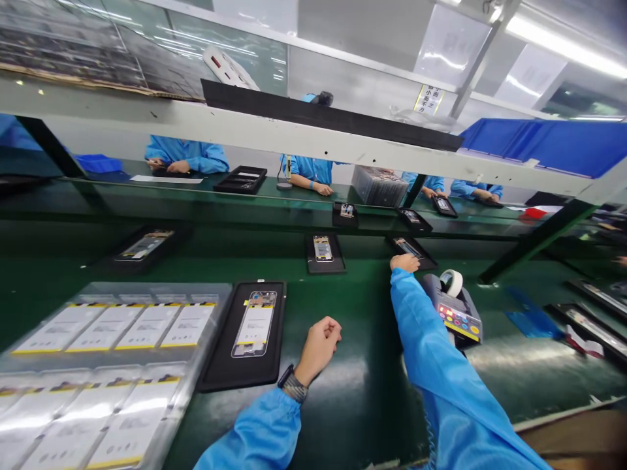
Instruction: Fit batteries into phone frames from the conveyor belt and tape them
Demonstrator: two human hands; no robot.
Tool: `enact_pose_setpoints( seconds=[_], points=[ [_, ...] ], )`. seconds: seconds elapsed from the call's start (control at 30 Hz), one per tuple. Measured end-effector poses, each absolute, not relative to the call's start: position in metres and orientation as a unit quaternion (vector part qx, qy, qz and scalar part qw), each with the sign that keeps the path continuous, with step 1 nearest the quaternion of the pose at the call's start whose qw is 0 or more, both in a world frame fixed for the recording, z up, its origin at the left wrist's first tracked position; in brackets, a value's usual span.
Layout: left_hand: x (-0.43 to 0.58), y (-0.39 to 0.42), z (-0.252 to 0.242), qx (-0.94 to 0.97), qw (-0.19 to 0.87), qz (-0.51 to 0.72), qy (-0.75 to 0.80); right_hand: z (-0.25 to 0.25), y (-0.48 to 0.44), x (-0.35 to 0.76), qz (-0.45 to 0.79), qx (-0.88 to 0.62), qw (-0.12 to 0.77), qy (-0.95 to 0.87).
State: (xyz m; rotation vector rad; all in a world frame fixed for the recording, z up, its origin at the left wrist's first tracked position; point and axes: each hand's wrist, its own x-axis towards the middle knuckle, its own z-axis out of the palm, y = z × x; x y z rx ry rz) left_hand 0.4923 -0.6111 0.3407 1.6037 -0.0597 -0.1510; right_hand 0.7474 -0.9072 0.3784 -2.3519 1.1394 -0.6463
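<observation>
My left hand (pixel 319 347), with a watch at the wrist, is over the green bench, its fingers curled together; whether anything small is in them is hidden. Just left of it lies a black tray (pixel 210 372) bearing an opened phone (pixel 253 324) with a white battery inside. My right hand (pixel 405 263) reaches far forward to the near left edge of another black tray (pixel 425 258), which holds a phone part. Its fingers are bent at the tray edge. A tape dispenser (pixel 460 313) with a white roll stands right of my right forearm.
A clear plastic tray (pixel 198 356) of white batteries fills the left. Further black trays (pixel 326 266) lie beyond, below a white shelf beam (pixel 274 134). A slanted dark post (pixel 536 241) stands at right. People in blue sleeves work across the bench.
</observation>
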Motion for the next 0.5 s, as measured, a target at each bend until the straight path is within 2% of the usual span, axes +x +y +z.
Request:
enact_pose_setpoints(
  seconds=[0.2,0.5],
  points=[
    [0.49,-0.612,0.336,0.735,0.675,-0.07,-0.016,0.386,-0.935,0.781,-0.236,-0.816,0.228,0.476],
    [0.491,-0.616,0.318,0.73,0.682,-0.051,0.003,0.383,-0.958,0.794,-0.218,-0.808,0.263,0.48]
  ],
)
